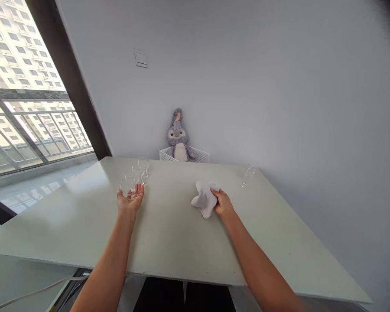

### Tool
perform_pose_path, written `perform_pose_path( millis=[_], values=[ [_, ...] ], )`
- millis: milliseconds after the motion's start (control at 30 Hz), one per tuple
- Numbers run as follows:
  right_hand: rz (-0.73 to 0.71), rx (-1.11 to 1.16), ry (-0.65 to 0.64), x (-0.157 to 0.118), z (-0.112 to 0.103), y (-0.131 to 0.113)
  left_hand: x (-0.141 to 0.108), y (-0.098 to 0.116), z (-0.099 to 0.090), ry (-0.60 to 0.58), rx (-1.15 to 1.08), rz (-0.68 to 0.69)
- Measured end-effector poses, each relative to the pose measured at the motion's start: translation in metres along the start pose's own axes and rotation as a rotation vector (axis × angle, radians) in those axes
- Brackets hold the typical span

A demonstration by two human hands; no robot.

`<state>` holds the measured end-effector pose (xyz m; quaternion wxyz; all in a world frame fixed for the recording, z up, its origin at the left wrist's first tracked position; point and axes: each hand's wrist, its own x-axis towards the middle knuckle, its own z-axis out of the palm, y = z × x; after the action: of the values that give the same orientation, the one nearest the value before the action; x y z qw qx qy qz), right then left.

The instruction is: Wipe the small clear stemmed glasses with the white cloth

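Both bare forearms reach forward from the bottom edge of the view, angling slightly toward each other. The left hand is turned palm up and inward, fingers loosely curled and spread, the thumb out to the side; the palm is open and cupped, with nothing gripped in it. The wrist is nearly straight with the forearm. The right hand lies palm down, knuckles up, its fingers bent and closed on what it holds, the thumb tucked on the far side. Its wrist bends a little inward. The hands are well apart.
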<state>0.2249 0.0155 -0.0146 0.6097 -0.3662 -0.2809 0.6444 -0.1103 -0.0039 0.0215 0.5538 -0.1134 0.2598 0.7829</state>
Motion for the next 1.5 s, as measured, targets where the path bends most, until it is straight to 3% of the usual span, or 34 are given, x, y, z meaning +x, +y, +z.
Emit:
perform_pose_path(
  millis=[167,333,533,700,800,900,1033,1167,1300,1400,1500],
  values=[
    [-0.071,-0.068,-0.089,-0.015,0.002,-0.01,-0.028,-0.01,-0.002,0.02,0.096,0.07],
    [-0.118,-0.093,-0.102,-0.025,0.003,-0.022,-0.055,-0.057,0.001,-0.063,0.226,-0.019],
    [-0.129,0.021,0.261,-0.009,-0.022,-0.025,-0.047,-0.122,0.017,-0.307,0.389,-0.025],
    [-0.155,0.026,0.349,-0.001,-0.039,-0.037,-0.036,-0.159,0.023,-0.499,0.517,-0.041],
    [-0.388,0.003,0.385,-0.007,-0.027,-0.039,-0.033,-0.173,0.017,-0.57,0.565,-0.04],
    [-0.521,-0.251,0.196,-0.02,0.0,-0.023,-0.032,-0.184,0.007,-0.611,0.58,-0.063],
    [-0.338,-0.571,-0.204,-0.036,0.031,0.007,-0.031,-0.19,-0.003,-0.675,0.605,-0.037],
    [-0.162,-0.524,-0.32,-0.041,0.034,0.015,-0.027,-0.183,-0.008,-0.731,0.713,0.043],
    [0.061,-0.329,-0.422,-0.037,0.025,0.01,-0.03,-0.178,-0.011,-0.81,0.882,0.116],
    [0.155,-0.153,-0.349,-0.032,0.02,0.009,-0.037,-0.179,-0.01,-0.852,0.895,0.138],
    [0.066,-0.242,-0.145,-0.028,0.017,0.005,-0.038,-0.18,-0.008,-0.784,0.844,0.183]
  ],
)
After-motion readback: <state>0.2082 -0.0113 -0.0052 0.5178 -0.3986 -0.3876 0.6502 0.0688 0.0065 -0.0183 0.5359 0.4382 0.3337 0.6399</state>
